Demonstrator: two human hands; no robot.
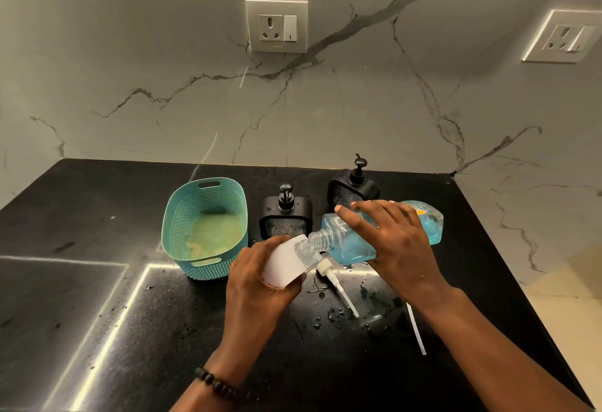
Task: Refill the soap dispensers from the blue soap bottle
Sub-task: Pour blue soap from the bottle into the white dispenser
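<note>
My right hand [394,248] grips the clear bottle of blue soap [355,245], tipped on its side with its open threaded neck pointing left. The neck meets the mouth of a white dispenser [283,261], which my left hand [257,284] holds tilted towards it. A white pump head with its tube [335,284] lies on the black counter just under the two bottles. Two black pump dispensers stand behind, one [286,216] in the middle and one [353,188] further back right, partly hidden by my right hand.
A teal perforated basket [182,216] stands left of the dispensers. A second white tube [417,330] lies by my right forearm. Drops of liquid are scattered on the counter [97,209] around it. The counter's right edge runs close to my right arm. Wall sockets sit above.
</note>
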